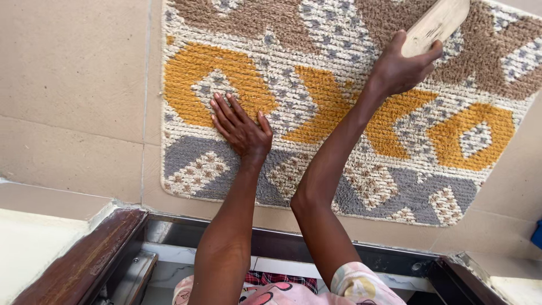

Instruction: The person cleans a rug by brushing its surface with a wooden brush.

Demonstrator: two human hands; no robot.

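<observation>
1 shaggy rug, mustard, grey, brown diamonds

1 mat is lying on the tiled floor; everything else is being placed relative to it. 2 hands are showing over the mat: 1 left hand is pressing flat near its near-left part, 1 right hand is gripping at its far-right part. 1 wooden brush is sitting in the right hand, at the mat's far edge. 3 mustard diamond shapes are running across the mat's mid band. 1 metal door track is lying just beside the mat's near edge. 1 blue thing is peeking in off the mat's near-right corner, too cut off to ID.
</observation>
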